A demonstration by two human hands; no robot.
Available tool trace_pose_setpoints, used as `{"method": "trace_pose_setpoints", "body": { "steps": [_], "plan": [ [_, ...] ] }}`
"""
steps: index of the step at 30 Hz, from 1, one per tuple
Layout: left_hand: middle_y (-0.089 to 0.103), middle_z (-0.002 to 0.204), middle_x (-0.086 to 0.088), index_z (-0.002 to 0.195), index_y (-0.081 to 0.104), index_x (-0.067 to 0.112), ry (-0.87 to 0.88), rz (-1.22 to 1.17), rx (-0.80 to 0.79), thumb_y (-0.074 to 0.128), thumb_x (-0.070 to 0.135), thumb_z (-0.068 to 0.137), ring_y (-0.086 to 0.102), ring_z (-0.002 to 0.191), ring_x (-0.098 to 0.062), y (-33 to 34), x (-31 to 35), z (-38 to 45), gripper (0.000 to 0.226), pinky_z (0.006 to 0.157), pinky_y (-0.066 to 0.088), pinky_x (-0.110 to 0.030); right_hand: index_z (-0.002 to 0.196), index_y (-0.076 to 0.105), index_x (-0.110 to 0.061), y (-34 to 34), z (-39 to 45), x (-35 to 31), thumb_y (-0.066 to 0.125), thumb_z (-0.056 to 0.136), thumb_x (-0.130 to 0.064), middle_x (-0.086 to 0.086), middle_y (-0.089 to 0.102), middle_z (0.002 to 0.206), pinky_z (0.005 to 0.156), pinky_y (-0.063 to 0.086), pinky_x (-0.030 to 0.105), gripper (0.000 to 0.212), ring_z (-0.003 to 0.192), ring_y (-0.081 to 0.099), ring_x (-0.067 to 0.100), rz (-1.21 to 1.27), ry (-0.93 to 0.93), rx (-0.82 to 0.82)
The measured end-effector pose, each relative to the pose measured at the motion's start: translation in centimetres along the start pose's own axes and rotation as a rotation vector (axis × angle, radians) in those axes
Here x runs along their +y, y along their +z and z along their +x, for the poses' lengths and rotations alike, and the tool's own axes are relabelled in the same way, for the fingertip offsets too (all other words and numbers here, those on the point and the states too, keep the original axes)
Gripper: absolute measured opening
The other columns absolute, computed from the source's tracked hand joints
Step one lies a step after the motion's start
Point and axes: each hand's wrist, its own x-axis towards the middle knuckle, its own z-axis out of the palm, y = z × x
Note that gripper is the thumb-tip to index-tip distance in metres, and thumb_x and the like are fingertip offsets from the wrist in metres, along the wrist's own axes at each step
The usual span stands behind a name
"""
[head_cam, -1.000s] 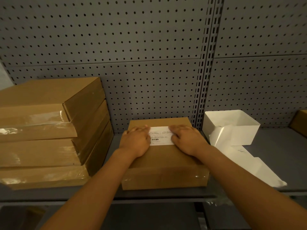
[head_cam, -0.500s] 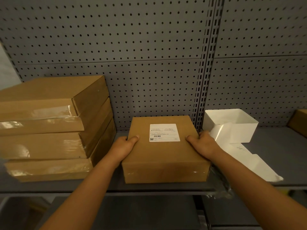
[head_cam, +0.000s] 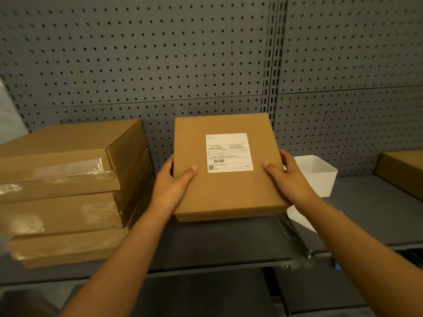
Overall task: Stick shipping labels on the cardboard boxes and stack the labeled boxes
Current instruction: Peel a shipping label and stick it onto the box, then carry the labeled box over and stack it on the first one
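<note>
Cardboard fills your grip: you hold the labelled box (head_cam: 229,193) lifted off the grey shelf (head_cam: 229,248), tilted so its top faces you. Your left hand (head_cam: 170,186) grips its left edge, thumb curled onto the top; your right hand (head_cam: 287,177) grips the right edge the same way. A white shipping label (head_cam: 229,152) is stuck flat on the upper middle of the top. To your left sits a stack of boxes (head_cam: 66,193); a white bin (head_cam: 320,175) stands just right of your right hand.
</note>
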Motion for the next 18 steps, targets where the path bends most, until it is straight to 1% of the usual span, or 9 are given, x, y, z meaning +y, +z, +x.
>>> {"method": "trace_pose_setpoints", "body": {
  "steps": [2,4,6,8,9,13,16,18],
  "plan": [
    [0.061,0.115,0.005,0.134,0.047,0.026,0.059,-0.017,-0.009,0.069,0.032,0.084,0.061,0.101,-0.012,-0.1,1.1,0.4,0.055,0.08,0.05,-0.026,0.146,0.025,-0.029,-0.6,0.1,-1.0,0.053,0.093,-0.043,-0.001,0.043,0.142,0.083,0.043,0.031,0.061,0.107,0.053,0.017,0.02,-0.05,0.031],
    [0.062,0.115,0.006,0.133,0.048,0.026,0.109,-0.04,-0.015,0.069,0.03,0.085,0.062,0.101,-0.01,-0.2,2.2,0.8,0.053,0.08,0.05,-0.025,0.144,0.028,-0.029,-1.3,0.3,-1.9,0.055,0.092,-0.041,-0.002,0.044,0.139,0.084,0.043,0.031,0.059,0.108,0.052,0.016,0.056,-0.093,0.059],
    [0.062,0.116,0.006,0.135,0.047,0.026,0.147,-0.058,-0.018,0.069,0.029,0.085,0.061,0.102,-0.008,0.0,3.0,1.1,0.054,0.082,0.051,-0.025,0.142,0.03,-0.029,-2.0,0.4,-2.5,0.056,0.092,-0.038,-0.004,0.046,0.134,0.08,0.044,0.025,0.057,0.107,0.052,0.014,0.1,-0.131,0.085],
    [0.062,0.119,0.006,0.137,0.045,0.025,0.171,-0.076,-0.01,0.069,0.03,0.084,0.061,0.104,-0.008,0.7,3.5,1.2,0.058,0.085,0.051,-0.027,0.142,0.032,-0.029,-2.7,0.4,-2.8,0.057,0.092,-0.035,-0.007,0.046,0.128,0.072,0.042,0.018,0.056,0.106,0.052,0.012,0.137,-0.164,0.109],
    [0.062,0.12,0.006,0.138,0.045,0.024,0.182,-0.089,-0.006,0.069,0.03,0.084,0.061,0.104,-0.008,1.2,3.7,1.1,0.058,0.086,0.051,-0.028,0.142,0.032,-0.029,-3.2,0.5,-2.8,0.058,0.092,-0.035,-0.008,0.047,0.127,0.071,0.042,0.017,0.056,0.106,0.052,0.011,0.158,-0.175,0.123],
    [0.062,0.12,0.007,0.138,0.045,0.025,0.219,-0.11,-0.001,0.068,0.03,0.086,0.061,0.105,-0.007,3.9,4.9,0.8,0.057,0.089,0.052,-0.029,0.14,0.036,-0.03,-5.9,1.3,-2.3,0.061,0.09,-0.034,-0.009,0.049,0.129,0.076,0.044,0.021,0.056,0.109,0.055,0.011,0.236,-0.197,0.141],
    [0.063,0.121,0.006,0.137,0.047,0.022,0.249,-0.095,0.002,0.067,0.03,0.086,0.062,0.106,-0.008,6.7,5.9,0.7,0.055,0.094,0.051,-0.035,0.139,0.038,-0.029,-8.5,2.3,-1.4,0.062,0.089,-0.033,-0.008,0.052,0.129,0.074,0.045,0.02,0.056,0.105,0.057,0.006,0.286,-0.198,0.128],
    [0.063,0.121,0.006,0.137,0.047,0.022,0.257,-0.088,-0.001,0.067,0.03,0.087,0.062,0.106,-0.008,9.2,6.6,0.4,0.054,0.094,0.051,-0.035,0.14,0.038,-0.028,-10.7,3.1,-0.4,0.062,0.089,-0.032,-0.008,0.052,0.129,0.073,0.045,0.019,0.056,0.105,0.057,0.006,0.3,-0.201,0.125]
  ]
}}
